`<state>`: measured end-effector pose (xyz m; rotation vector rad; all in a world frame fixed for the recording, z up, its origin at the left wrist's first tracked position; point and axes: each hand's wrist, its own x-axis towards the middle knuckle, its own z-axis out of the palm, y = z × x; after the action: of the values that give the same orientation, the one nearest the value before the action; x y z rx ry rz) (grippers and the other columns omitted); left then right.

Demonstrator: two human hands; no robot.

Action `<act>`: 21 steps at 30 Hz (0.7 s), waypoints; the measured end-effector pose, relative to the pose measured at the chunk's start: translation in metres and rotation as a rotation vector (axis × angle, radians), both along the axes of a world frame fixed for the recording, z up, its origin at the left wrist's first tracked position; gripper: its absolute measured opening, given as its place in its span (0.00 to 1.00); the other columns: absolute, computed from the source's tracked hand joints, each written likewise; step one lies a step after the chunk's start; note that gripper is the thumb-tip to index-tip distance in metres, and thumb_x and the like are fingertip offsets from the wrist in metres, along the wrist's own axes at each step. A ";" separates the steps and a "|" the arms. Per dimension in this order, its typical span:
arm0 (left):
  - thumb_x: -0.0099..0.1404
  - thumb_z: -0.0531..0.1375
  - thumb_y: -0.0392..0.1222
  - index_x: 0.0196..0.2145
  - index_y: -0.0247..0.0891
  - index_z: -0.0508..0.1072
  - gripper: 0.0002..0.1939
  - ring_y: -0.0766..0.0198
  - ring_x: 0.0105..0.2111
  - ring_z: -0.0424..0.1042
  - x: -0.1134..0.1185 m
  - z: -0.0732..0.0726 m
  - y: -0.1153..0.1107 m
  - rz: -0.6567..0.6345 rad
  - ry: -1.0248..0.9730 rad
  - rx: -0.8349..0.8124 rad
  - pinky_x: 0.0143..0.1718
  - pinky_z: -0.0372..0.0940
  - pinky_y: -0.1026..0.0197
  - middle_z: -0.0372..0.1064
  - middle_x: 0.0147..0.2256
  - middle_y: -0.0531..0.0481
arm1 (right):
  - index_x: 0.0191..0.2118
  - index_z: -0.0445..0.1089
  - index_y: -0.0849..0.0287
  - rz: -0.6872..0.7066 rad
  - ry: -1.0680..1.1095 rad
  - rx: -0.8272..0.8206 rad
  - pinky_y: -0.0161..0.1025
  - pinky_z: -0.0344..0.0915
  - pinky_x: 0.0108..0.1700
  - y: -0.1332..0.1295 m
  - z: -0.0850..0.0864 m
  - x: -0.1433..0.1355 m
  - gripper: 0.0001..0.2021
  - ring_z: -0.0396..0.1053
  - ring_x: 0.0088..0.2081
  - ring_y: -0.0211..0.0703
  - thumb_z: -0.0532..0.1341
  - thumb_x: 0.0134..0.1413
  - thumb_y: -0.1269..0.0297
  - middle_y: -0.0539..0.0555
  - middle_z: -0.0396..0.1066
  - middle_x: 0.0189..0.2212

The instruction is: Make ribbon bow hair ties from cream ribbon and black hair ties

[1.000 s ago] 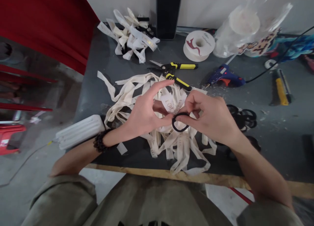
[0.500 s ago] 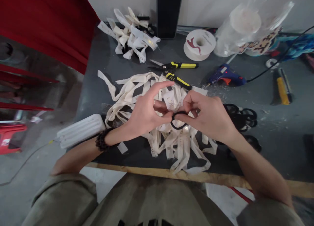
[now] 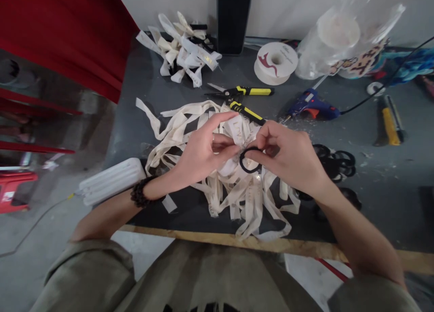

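Observation:
A black hair tie (image 3: 250, 169) is pinched between the thumb and fingers of my right hand (image 3: 288, 156), its loop hanging toward me. My left hand (image 3: 206, 151) faces it, thumb and a lower finger closed on a white printed ribbon (image 3: 235, 126) beside the tie, while the index finger stretches out above. Where ribbon and tie meet is partly hidden by fingertips. Under both hands spreads a tangled pile of cream ribbon strips (image 3: 252, 203) with gold lettering.
Yellow-black snips (image 3: 252, 91) lie behind the pile, with a ribbon spool (image 3: 275, 61) and blue glue gun (image 3: 313, 104) beyond. Finished bows (image 3: 185, 49) sit at back left. More hair ties (image 3: 335, 160), a yellow cutter (image 3: 391, 122) and a white corded block (image 3: 111, 181) flank my arms.
My right hand has shifted slightly right with the hair tie, which has moved away from my left thumb. The ribbon between my hands has turned a little. My left hand is nearly still.

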<state>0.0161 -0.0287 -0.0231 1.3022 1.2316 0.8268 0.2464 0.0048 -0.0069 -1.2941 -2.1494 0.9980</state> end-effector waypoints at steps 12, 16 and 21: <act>0.66 0.76 0.47 0.72 0.46 0.66 0.42 0.55 0.44 0.86 -0.006 0.002 0.004 0.048 -0.076 -0.032 0.47 0.82 0.56 0.83 0.40 0.50 | 0.39 0.73 0.52 -0.017 0.081 -0.056 0.41 0.74 0.41 -0.001 -0.005 -0.001 0.07 0.84 0.37 0.46 0.70 0.62 0.69 0.48 0.83 0.34; 0.64 0.77 0.45 0.70 0.50 0.68 0.41 0.57 0.39 0.87 -0.009 -0.012 0.007 0.032 -0.084 -0.021 0.40 0.83 0.59 0.83 0.37 0.54 | 0.38 0.75 0.53 -0.003 0.081 0.008 0.39 0.73 0.40 -0.002 -0.006 -0.002 0.05 0.81 0.32 0.42 0.71 0.62 0.69 0.47 0.83 0.33; 0.64 0.77 0.44 0.70 0.48 0.69 0.40 0.56 0.37 0.87 -0.007 -0.010 0.006 0.070 -0.078 0.004 0.40 0.84 0.58 0.84 0.35 0.54 | 0.39 0.74 0.53 0.018 0.050 0.051 0.40 0.70 0.39 -0.002 -0.006 -0.001 0.07 0.80 0.31 0.41 0.69 0.63 0.73 0.47 0.83 0.33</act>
<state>0.0093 -0.0230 -0.0335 1.2248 1.2193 0.9224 0.2455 0.0030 -0.0131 -1.2160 -2.1385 0.9661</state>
